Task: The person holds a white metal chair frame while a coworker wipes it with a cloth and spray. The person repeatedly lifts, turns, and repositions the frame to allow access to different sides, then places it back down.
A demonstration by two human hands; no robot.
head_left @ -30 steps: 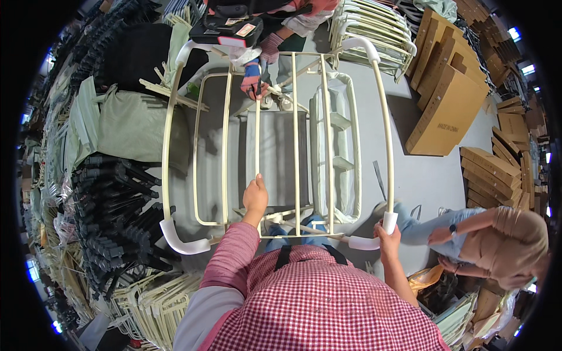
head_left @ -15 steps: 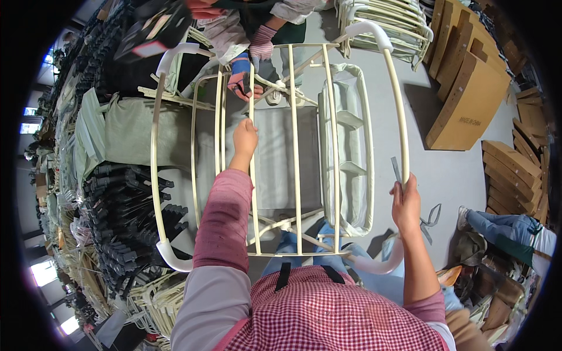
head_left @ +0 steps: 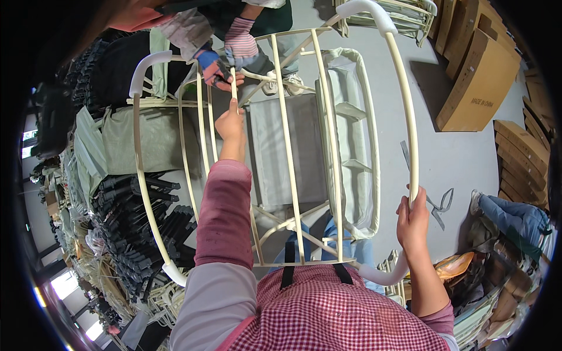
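Note:
A cream metal tube frame (head_left: 287, 146) with several crossbars and white-sleeved corners lies in front of me. My left hand (head_left: 231, 126) is closed around one of its inner bars, thumb pointing away from me. My right hand (head_left: 413, 225) grips the frame's right outer rail just above the near-right corner sleeve (head_left: 386, 274). Across from me, a co-worker's striped gloved hand (head_left: 240, 44) and blue-and-pink gloved hand (head_left: 213, 69) are at the far end of the bar that I hold. Below the bars show a grey fabric panel (head_left: 266, 158) and a pale compartmented fabric tray (head_left: 358, 140).
Brown cartons (head_left: 477, 88) lean at the far right, with flat ones (head_left: 521, 158) stacked nearer. A grey strap (head_left: 439, 207) lies on the floor. Black parts (head_left: 126, 205) and a grey-green fabric bundle (head_left: 146, 137) are piled at left. Another person's legs (head_left: 509, 219) show at right.
My left hand has moved away from me and slightly left, closer to the co-worker's gloves. The frame appears tilted and shifted left at its far end. My right hand sits a little nearer to me.

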